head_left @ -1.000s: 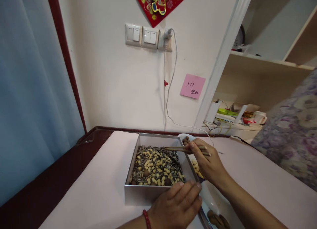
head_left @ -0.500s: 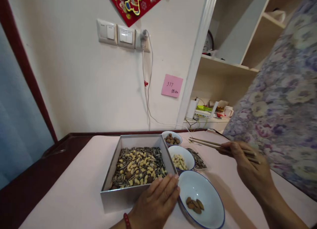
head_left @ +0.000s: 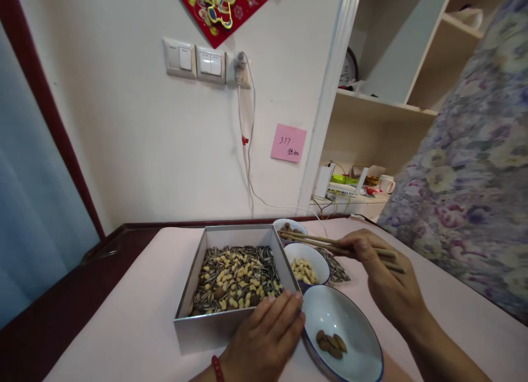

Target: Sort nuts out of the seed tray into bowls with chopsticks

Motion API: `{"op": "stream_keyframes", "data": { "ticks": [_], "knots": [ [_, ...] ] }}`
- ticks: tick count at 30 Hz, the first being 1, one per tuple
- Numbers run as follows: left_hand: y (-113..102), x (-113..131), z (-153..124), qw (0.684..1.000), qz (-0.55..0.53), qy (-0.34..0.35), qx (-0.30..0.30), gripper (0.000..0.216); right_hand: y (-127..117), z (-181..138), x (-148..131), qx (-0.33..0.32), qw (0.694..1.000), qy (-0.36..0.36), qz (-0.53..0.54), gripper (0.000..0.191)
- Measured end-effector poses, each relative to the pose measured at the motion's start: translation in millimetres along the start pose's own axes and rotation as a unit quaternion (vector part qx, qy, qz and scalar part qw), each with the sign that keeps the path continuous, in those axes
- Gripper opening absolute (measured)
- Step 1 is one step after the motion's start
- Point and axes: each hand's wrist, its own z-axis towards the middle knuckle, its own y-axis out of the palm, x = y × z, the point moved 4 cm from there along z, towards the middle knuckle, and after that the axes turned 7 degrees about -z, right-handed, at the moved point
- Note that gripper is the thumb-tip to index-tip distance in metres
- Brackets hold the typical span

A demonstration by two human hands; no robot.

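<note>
My right hand (head_left: 385, 277) is closed around a pair of wooden chopsticks (head_left: 317, 240). Their tips reach over the small far bowl (head_left: 275, 224), which holds round brown nuts (head_left: 287, 228). Stretched flat, my left hand (head_left: 270, 329) lies against the near right corner of a silver box (head_left: 206, 333). Striped sunflower seeds (head_left: 264, 255), peanuts (head_left: 241, 272) and a few round nuts fill the box's bottom. To its right stands a white bowl (head_left: 322, 261) with peanuts. Nearest me is a larger blue-rimmed bowl (head_left: 358, 338) with several almonds (head_left: 332, 343).
A clear bag of sunflower seeds (head_left: 336, 269) lies behind my right hand's chopsticks. A white cable (head_left: 272, 205) runs down the wall to the pink-covered table (head_left: 124, 316). Floral fabric (head_left: 466, 167) hangs at the right, beside shelves with a router (head_left: 342, 190).
My right hand has moved left, bringing the chopstick tips from beside the far bowl to over it. The left hand stays on the box corner. The view has shifted slightly.
</note>
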Motion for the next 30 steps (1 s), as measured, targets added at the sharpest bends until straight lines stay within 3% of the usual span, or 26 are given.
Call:
{"op": "stream_keyframes", "data": {
  "ticks": [6,16,21,30],
  "knots": [
    [0,1,-1,1.0,0.014,0.007,0.002,0.033,51,6,2,-0.119,0.992,-0.01,-0.032,0.035],
    [1,-2,0,0.999,0.01,0.03,0.031,0.028,109,22,31,-0.178,0.982,-0.008,-0.058,0.039],
    [1,0,-1,0.999,0.016,0.031,0.036,0.027,117,24,40,-0.173,0.983,-0.002,-0.056,0.039],
    [1,0,-2,0.999,0.015,0.027,0.027,0.028,104,22,31,-0.165,0.986,0.005,-0.03,0.041]
  ]
}}
